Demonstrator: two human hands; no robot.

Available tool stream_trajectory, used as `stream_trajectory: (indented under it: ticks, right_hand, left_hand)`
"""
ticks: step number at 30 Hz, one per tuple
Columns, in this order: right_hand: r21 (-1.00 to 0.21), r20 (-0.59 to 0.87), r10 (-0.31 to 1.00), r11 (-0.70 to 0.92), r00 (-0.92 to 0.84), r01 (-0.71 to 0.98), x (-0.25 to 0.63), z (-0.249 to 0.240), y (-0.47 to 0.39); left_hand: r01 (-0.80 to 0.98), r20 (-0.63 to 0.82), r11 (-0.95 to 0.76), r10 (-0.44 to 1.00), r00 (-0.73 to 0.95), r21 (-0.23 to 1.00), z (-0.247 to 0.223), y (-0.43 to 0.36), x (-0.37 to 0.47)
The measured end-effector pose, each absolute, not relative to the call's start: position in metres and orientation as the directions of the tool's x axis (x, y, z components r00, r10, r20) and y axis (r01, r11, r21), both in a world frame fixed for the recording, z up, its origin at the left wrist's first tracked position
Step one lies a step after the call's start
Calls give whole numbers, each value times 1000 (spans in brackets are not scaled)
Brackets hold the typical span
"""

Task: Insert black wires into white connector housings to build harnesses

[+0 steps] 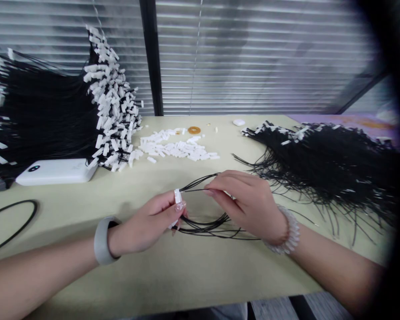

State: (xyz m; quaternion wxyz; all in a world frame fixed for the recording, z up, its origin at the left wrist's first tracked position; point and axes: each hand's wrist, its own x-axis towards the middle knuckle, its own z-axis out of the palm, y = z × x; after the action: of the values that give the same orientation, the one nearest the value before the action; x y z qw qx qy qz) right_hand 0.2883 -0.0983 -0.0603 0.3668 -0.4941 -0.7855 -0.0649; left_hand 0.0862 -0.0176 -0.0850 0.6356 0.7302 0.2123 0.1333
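Note:
Between the thumb and fingers of my left hand is a white plastic connector. Several thin black wires run out of it to the right and loop below my right hand. The right thumb and index finger pinch one black wire, whose left end meets the connector's upper part. Whether that wire end sits inside the connector or only touches it, I cannot tell. My right fingers partly hide the wires behind them.
Loose white connectors lie spread at mid-table. Behind left rises a big stack of black wires with white ends; a white power bank lies before it. More black wires pile at right. An orange ring lies near the blinds.

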Motion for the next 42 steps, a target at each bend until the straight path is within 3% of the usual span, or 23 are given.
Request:
stream_trajectory:
  ticks: [6,20,25,34,42]
  right_hand:
    - [-142,628,704,522,-331,841,293,-61,-97]
    - [340,603,535,499,-592,797,298,-54,-100]
    - [377,602,535,464,-593,802,297,-52,-101]
    - [337,621,519,500,-587,798,283,-54,-105]
    - [429,581,504,478,-639,767,286,-52,-106]
  left_hand:
    - [141,-76,-100,483,872,985,-83,-18,86]
    - [186,-96,-160,450,888,969,-78,-19,88]
    - [187,-84,-197,440,894,962,-77,-20,88]
    - [232,-88,-313,413,906,921,-72,-23,86]
    - [200,-55,-355,378,924,913,-72,-23,88]
